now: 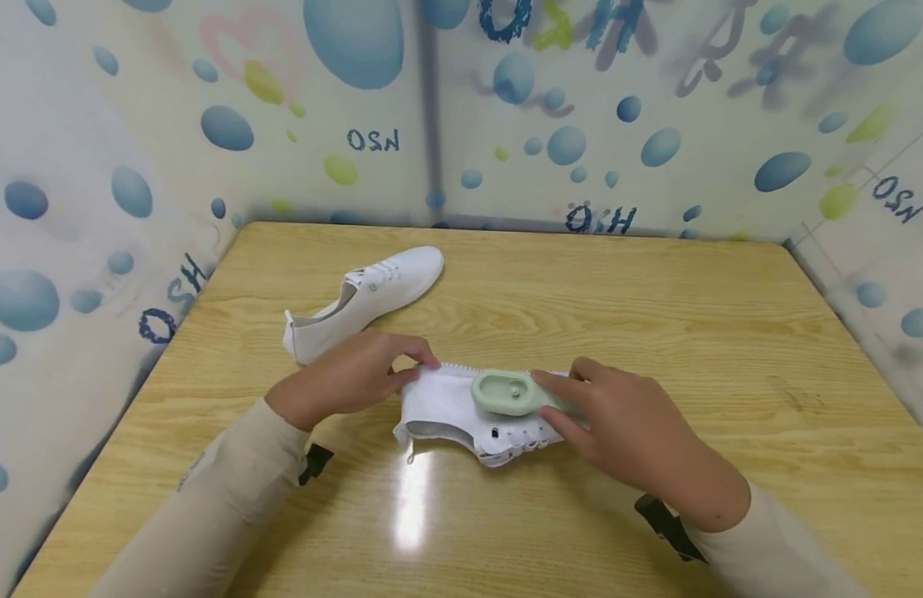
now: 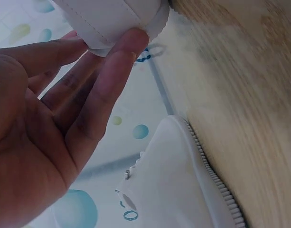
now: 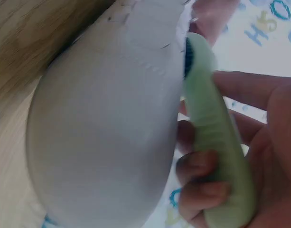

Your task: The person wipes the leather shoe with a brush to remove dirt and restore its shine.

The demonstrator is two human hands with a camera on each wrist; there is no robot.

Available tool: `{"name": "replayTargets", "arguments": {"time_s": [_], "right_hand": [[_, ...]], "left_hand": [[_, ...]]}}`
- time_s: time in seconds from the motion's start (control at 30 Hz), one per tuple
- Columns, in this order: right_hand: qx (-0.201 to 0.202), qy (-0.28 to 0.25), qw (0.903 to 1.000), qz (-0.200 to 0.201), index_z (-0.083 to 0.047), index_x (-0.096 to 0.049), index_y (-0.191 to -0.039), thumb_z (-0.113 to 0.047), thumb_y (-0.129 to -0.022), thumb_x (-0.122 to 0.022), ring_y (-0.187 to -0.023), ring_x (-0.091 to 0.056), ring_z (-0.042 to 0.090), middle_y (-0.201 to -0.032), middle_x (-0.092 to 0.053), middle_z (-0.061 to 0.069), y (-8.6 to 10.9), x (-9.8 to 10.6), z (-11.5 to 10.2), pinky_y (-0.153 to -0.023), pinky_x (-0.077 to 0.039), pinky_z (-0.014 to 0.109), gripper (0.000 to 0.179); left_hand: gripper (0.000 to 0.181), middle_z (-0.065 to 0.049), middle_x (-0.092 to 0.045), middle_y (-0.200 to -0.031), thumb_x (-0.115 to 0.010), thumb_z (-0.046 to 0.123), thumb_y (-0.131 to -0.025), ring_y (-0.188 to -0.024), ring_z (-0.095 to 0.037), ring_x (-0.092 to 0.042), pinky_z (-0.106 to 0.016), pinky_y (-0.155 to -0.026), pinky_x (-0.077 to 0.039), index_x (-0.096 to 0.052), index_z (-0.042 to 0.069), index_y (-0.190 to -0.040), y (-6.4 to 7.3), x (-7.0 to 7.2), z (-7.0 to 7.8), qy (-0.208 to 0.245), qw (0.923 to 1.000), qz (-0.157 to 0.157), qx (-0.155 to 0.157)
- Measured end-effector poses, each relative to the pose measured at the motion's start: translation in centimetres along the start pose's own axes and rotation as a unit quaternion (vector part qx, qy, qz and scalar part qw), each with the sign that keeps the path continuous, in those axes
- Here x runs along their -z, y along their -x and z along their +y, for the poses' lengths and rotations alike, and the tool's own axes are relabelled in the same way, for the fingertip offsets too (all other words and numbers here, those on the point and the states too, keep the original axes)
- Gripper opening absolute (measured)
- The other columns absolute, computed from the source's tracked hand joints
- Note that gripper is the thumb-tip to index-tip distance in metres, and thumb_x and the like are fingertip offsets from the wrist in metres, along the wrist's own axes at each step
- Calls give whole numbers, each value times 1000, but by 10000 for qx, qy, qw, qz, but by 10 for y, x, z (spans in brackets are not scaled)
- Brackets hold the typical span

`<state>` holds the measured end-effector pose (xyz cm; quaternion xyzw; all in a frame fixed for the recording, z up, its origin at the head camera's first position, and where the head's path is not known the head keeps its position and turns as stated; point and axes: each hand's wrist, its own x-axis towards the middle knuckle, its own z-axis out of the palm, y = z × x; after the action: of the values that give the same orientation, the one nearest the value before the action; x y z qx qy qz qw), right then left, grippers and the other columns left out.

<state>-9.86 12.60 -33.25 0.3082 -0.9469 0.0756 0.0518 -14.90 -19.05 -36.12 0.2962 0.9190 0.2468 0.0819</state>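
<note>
A white shoe [image 1: 440, 401] lies tipped on its side near the middle of the table, its opening and laces facing the person. My left hand [image 1: 356, 372] pinches its heel end between thumb and fingers. In my right hand [image 1: 625, 423] is a pale green brush [image 1: 506, 393], its handle gripped with fingers curled around it. The brush head lies against the shoe's upper side; dark bristles [image 3: 188, 58] show at the shoe's surface in the right wrist view. The shoe's toe is hidden behind my right hand in the head view.
A second white shoe [image 1: 401, 281] stands upright behind my left hand, toe pointing to the back right. The wooden table [image 1: 730, 332] meets a wall [image 1: 461, 108] printed with blue and green drops at its back edge.
</note>
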Motion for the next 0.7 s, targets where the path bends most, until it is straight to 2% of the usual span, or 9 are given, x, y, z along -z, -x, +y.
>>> {"name": "replayTargets", "arguments": {"time_s": [0.07, 0.17, 0.23, 0.3, 0.4, 0.47, 0.53, 0.63, 0.7], "right_hand": [[-177, -125, 9997, -92, -23, -67, -131, -37, -94, -69, -61, -45, 7, -94, -64, 2, 2, 2, 5, -52, -38, 24, 40], [-325, -375, 9987, -149, -22, -65, -133, -38, -97, -65, -63, -45, 7, -96, -64, 2, 3, 5, 12, -54, -39, 25, 40], [-368, -492, 9981, -107, -22, -64, -134, -38, -98, -63, -64, -47, 8, -97, -65, 3, 4, 8, 16, -55, -40, 27, 39], [-443, -582, 9973, -10, -22, -63, -134, -38, -99, -62, -68, -51, 10, -100, -66, 3, 6, 13, 21, -57, -42, 29, 38], [-599, -661, 9958, 203, -22, -63, -134, -36, -99, -62, -74, -57, 13, -107, -68, 4, 10, 21, 27, -62, -45, 34, 37], [-669, -717, 9947, 304, -22, -62, -134, -35, -100, -61, -78, -59, 14, -111, -69, 5, 13, 26, 31, -64, -46, 35, 37], [-696, -797, 9938, 332, -22, -62, -134, -35, -100, -60, -79, -59, 14, -114, -69, 5, 15, 30, 33, -65, -45, 35, 37], [-668, -922, 9932, 235, -23, -62, -134, -38, -101, -59, -81, -59, 13, -114, -69, 2, 17, 33, 35, -67, -46, 34, 37], [-609, -993, 9931, 102, -23, -63, -133, -39, -101, -59, -84, -60, 11, -114, -69, 0, 18, 35, 34, -70, -48, 34, 36]], "left_hand": [[21, 3, -73, -115, -65, 7, -95, -86, -6, -66, -31, -79, -54, -71, 18, -112, -1, -1, 2, -158, 9999, 4, -47], [22, 2, -74, -105, -63, 13, -95, -67, -2, -58, -28, -71, -51, -69, 17, -116, 0, -1, 8, -380, 9992, -97, 55], [27, 2, -72, -92, -63, 21, -95, -65, -2, -57, -30, -74, -51, -66, 16, -121, 2, -1, 12, -573, 9981, -171, 128], [37, 3, -70, -91, -65, 33, -93, -73, -5, -60, -33, -78, -51, -63, 14, -125, 4, -1, 17, -672, 9972, -233, 216], [58, -1, -71, -104, -71, 46, -88, -93, -12, -64, -37, -88, -51, -57, 12, -132, 4, -6, 19, -767, 9964, -254, 268], [62, -5, -68, -119, -73, 44, -87, -103, -16, -64, -39, -91, -51, -54, 11, -135, 3, -9, 20, -657, 9971, -216, 315], [54, -9, -67, -124, -71, 32, -90, -107, -19, -63, -41, -93, -50, -53, 10, -136, 0, -12, 18, -585, 9977, -143, 319], [42, -11, -66, -126, -58, 12, -95, -113, -22, -63, -44, -95, -50, -55, 9, -137, -5, -15, 15, -465, 9985, -14, 276], [41, -11, -66, -128, -49, 5, -97, -117, -25, -63, -46, -97, -50, -57, 9, -137, -12, -16, 13, -423, 9987, 26, 290]]}}
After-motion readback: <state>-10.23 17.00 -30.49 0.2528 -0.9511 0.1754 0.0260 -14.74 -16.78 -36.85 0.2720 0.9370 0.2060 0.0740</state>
